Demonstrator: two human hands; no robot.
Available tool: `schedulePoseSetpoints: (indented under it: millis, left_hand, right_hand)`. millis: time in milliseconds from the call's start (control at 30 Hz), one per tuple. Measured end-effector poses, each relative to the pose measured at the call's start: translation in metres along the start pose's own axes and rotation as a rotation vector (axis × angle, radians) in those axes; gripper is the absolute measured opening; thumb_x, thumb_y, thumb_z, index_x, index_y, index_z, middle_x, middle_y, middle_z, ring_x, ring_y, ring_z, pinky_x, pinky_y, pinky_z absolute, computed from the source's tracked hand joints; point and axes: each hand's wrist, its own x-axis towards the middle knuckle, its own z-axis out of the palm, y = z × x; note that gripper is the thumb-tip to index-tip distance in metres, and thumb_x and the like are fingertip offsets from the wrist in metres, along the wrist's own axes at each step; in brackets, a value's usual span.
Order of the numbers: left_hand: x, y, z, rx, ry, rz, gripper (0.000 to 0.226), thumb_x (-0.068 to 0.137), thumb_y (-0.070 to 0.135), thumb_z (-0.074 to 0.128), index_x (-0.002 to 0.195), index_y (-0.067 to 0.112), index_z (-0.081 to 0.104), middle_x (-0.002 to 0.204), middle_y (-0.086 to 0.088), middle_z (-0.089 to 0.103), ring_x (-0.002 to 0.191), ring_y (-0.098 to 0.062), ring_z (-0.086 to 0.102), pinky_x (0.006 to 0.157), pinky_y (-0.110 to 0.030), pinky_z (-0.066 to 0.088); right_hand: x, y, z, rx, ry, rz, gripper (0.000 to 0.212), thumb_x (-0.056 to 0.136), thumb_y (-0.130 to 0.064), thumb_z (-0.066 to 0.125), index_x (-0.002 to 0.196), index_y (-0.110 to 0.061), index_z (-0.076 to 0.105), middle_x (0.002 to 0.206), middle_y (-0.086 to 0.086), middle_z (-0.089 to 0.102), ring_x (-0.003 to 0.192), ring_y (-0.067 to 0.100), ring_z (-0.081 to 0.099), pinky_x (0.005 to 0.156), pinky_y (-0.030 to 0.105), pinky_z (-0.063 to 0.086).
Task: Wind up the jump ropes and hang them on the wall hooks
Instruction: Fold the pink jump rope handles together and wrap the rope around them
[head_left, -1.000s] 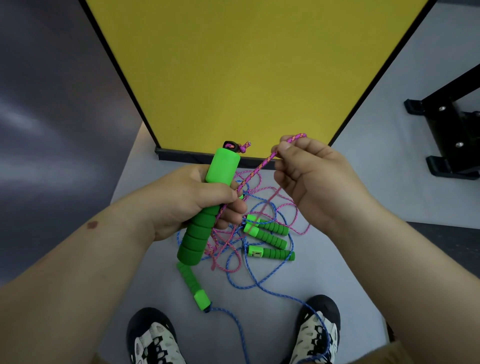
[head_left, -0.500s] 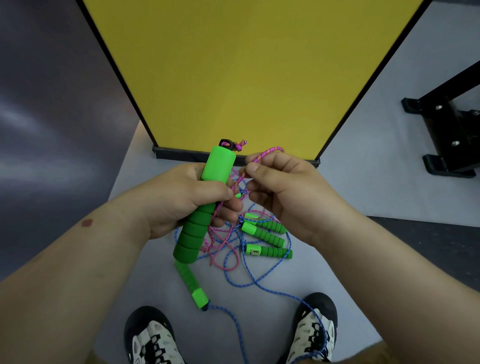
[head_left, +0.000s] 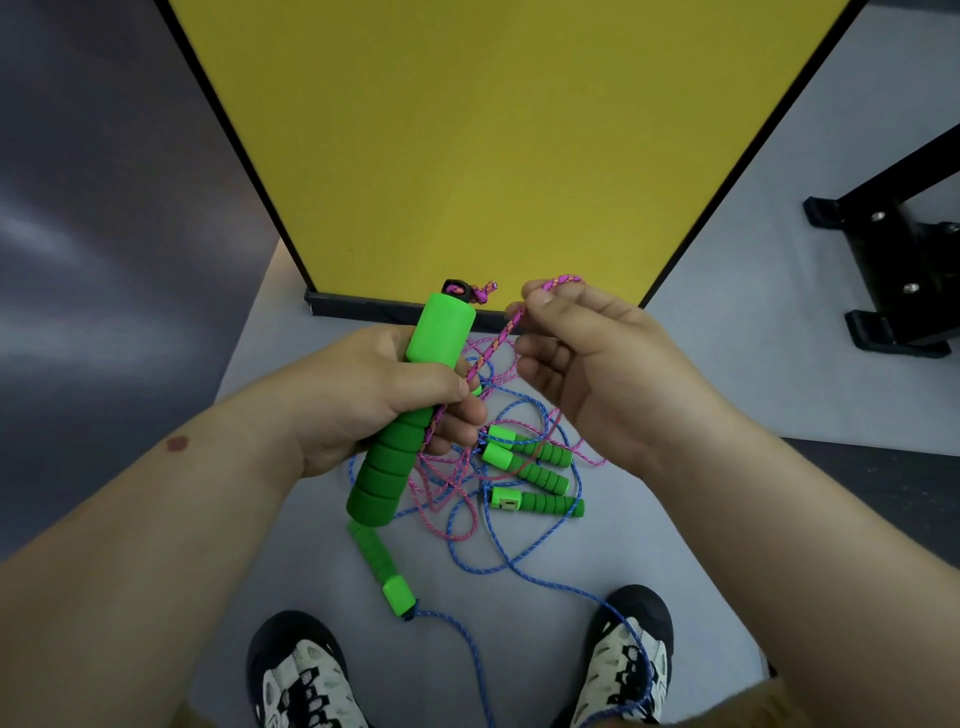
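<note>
My left hand grips a green foam jump-rope handle, held upright and tilted, with a black cap and a pink knot at its top. Pink cord runs along the handle under my left fingers and up to my right hand, which pinches it between thumb and forefinger just right of the handle's top. On the floor below lies a tangle of pink rope and blue rope with several green handles. One more handle lies apart, joined to the blue rope.
A yellow panel with a black frame stands straight ahead on the grey floor. A black metal stand sits at the right. A dark wall fills the left. My two shoes are at the bottom, the blue rope crossing the right one.
My right hand moved in close to the handle, then drew up and to the right again with the pink cord. My left hand kept its grip on the handle.
</note>
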Motion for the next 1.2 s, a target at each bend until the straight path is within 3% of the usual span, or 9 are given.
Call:
schedulePoseSetpoints:
  millis: [67,167,367,733,967,1200]
  left_hand:
    - [0.0,0.0,0.0,0.0,0.002,0.001,0.005,0.095,0.0,0.058,0.095,0.006,0.06,0.079,-0.01,0.076,0.068,-0.019,0.073,0.061,-0.029,0.06]
    - [0.0,0.0,0.0,0.008,0.005,0.005,0.01,0.096,0.0,0.058,0.092,0.009,0.062,0.078,-0.009,0.076,0.068,-0.019,0.072,0.062,-0.03,0.059]
    - [0.001,0.0,-0.001,-0.006,0.007,0.001,0.005,0.096,0.001,0.058,0.1,0.004,0.06,0.079,-0.01,0.076,0.07,-0.02,0.073,0.062,-0.029,0.06]
    - [0.001,0.0,-0.001,0.008,-0.007,0.014,0.004,0.096,0.002,0.058,0.097,0.006,0.059,0.078,-0.009,0.075,0.069,-0.02,0.072,0.063,-0.03,0.06]
    - [0.001,-0.002,-0.001,0.008,-0.005,0.015,0.005,0.095,0.001,0.059,0.097,0.005,0.059,0.077,-0.009,0.075,0.067,-0.02,0.072,0.063,-0.031,0.059]
    - [0.002,-0.003,-0.002,0.012,-0.032,0.034,0.009,0.094,-0.001,0.061,0.094,0.008,0.061,0.076,-0.009,0.075,0.065,-0.018,0.071,0.061,-0.029,0.059]
  right_hand:
    - [-0.003,0.005,0.004,-0.061,-0.095,0.039,0.005,0.095,-0.012,0.065,0.099,-0.011,0.067,0.092,0.008,0.069,0.064,0.012,0.061,0.067,0.026,0.053]
    - [-0.007,0.011,0.008,-0.135,-0.154,0.042,0.007,0.095,-0.007,0.064,0.092,-0.011,0.068,0.084,0.003,0.07,0.064,0.01,0.06,0.066,0.025,0.051]
    - [-0.005,0.008,0.006,-0.11,-0.03,-0.027,0.007,0.095,-0.008,0.065,0.089,-0.01,0.067,0.089,0.01,0.067,0.065,0.011,0.06,0.064,0.023,0.053]
    - [0.003,-0.01,-0.007,0.036,0.143,-0.108,0.002,0.095,-0.012,0.066,0.095,-0.011,0.067,0.086,0.005,0.071,0.066,0.013,0.06,0.065,0.025,0.054]
    - [-0.002,0.002,0.001,-0.023,-0.011,0.012,0.005,0.096,-0.013,0.064,0.091,-0.012,0.068,0.087,0.006,0.072,0.065,0.012,0.061,0.065,0.025,0.053]
    - [-0.006,0.015,0.008,-0.168,-0.134,0.06,0.018,0.09,-0.005,0.069,0.108,-0.005,0.069,0.081,0.005,0.067,0.064,0.01,0.059,0.062,0.022,0.052]
